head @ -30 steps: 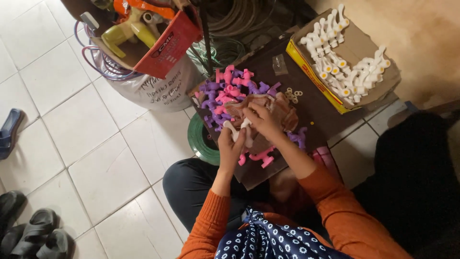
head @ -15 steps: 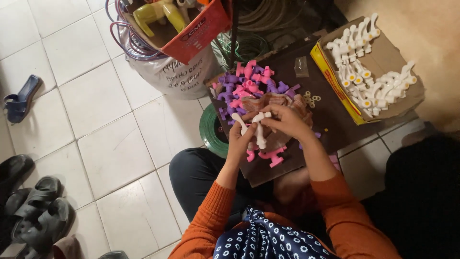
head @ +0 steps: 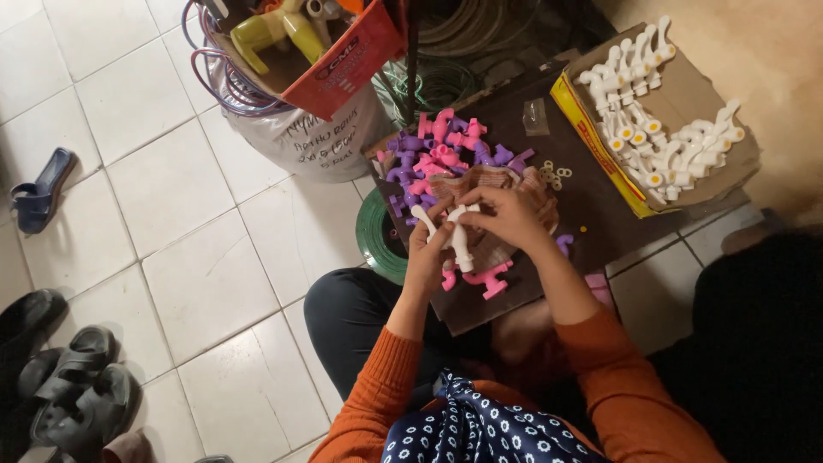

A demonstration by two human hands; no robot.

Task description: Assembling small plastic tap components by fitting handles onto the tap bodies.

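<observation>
Gripping a white tap [head: 459,236] with both hands over the board [head: 591,201].
Left hand [head: 426,257] and right hand [head: 507,216] fingers clasped on it, just below the pink-purple pile [head: 441,154]; white taps boxed [head: 656,129] right of pile.

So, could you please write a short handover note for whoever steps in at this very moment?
Left hand and right hand: both grip one white plastic tap over the brown board.
Pink and purple tap parts are heaped on the board's far side; a few pink ones lie near the hands. Small white rings sit beside the pile.
Done: finished white taps fill the cardboard box on the right.
Left: the coloured heap is unassembled.
</observation>
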